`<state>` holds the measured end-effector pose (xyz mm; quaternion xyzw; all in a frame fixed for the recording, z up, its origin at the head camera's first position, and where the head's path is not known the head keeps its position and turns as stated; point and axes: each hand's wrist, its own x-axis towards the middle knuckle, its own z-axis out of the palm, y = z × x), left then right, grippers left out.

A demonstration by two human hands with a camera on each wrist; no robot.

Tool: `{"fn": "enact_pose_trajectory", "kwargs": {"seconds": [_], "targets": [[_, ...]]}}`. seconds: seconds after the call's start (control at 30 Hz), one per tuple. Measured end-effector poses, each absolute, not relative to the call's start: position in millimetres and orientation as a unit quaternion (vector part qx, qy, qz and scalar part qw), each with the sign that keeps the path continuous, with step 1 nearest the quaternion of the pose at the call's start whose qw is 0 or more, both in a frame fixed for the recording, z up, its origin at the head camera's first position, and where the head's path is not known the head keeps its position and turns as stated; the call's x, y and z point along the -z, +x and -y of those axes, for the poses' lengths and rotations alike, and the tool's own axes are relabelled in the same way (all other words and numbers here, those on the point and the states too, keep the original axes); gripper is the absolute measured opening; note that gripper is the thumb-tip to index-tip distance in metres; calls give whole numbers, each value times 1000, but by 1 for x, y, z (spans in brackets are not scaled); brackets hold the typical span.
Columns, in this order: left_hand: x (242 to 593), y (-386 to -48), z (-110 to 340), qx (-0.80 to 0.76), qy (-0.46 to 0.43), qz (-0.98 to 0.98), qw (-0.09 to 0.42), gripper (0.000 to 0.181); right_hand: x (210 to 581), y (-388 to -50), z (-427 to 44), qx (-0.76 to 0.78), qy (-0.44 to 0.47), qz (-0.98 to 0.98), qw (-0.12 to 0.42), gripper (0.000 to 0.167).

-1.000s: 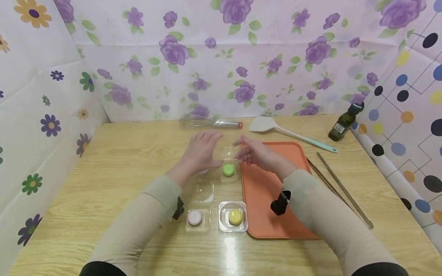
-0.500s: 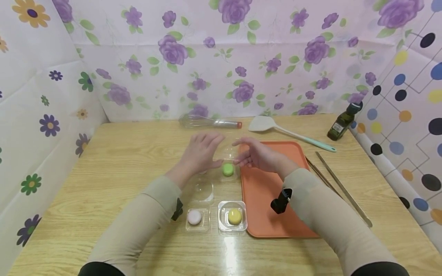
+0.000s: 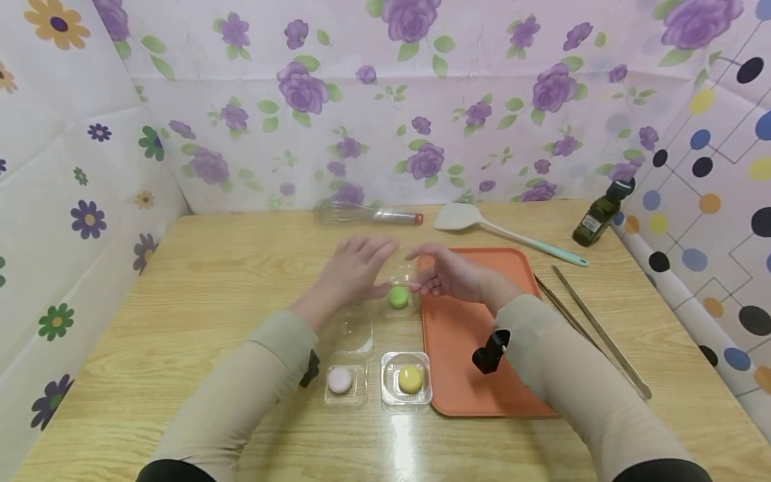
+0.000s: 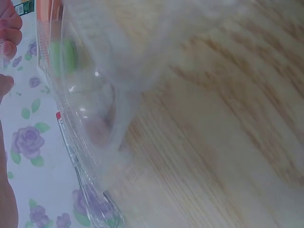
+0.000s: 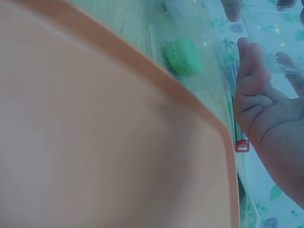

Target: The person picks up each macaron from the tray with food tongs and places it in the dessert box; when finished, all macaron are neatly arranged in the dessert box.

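In the head view my left hand (image 3: 355,271) and right hand (image 3: 454,271) face each other over a clear plastic box with a green macaron (image 3: 398,297). Between them the fingers hold a clear plastic lid (image 5: 270,28), raised and tilted above that box; its outline is faint. My right thumb and fingers grip its edge in the right wrist view. Nearer to me stand a clear box with a pale pink macaron (image 3: 340,380), its lid (image 3: 355,333) folded open, and a lidded box with a yellow macaron (image 3: 411,379). Another pinkish macaron (image 4: 96,130) is mostly hidden by my left hand.
An orange tray (image 3: 464,361) lies under my right forearm, with metal tongs (image 3: 602,331) to its right. Along the back are a whisk (image 3: 367,213), a white spatula with a mint handle (image 3: 506,233) and a dark green bottle (image 3: 604,213).
The clear lid tips down towards me over the green macaron. My left hand has shifted slightly right and nearer, my right hand slightly nearer. The other boxes stay put.
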<state>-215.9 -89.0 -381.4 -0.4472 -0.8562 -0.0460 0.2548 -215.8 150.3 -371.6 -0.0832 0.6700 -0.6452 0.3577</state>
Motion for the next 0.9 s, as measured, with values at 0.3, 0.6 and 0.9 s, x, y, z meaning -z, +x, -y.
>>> {"fn": "enact_pose_trajectory", "kwargs": {"seconds": [0.3, 0.6, 0.9], "targets": [[378, -214, 87, 60, -442, 872, 201, 83, 379, -218, -154, 640, -102, -706, 286, 52], [373, -213, 81, 119, -365, 922, 59, 83, 384, -218, -161, 555, -194, -784, 199, 52], [375, -215, 81, 182, -339, 923, -11, 77, 379, -212, -157, 497, -225, -823, 159, 50]]}}
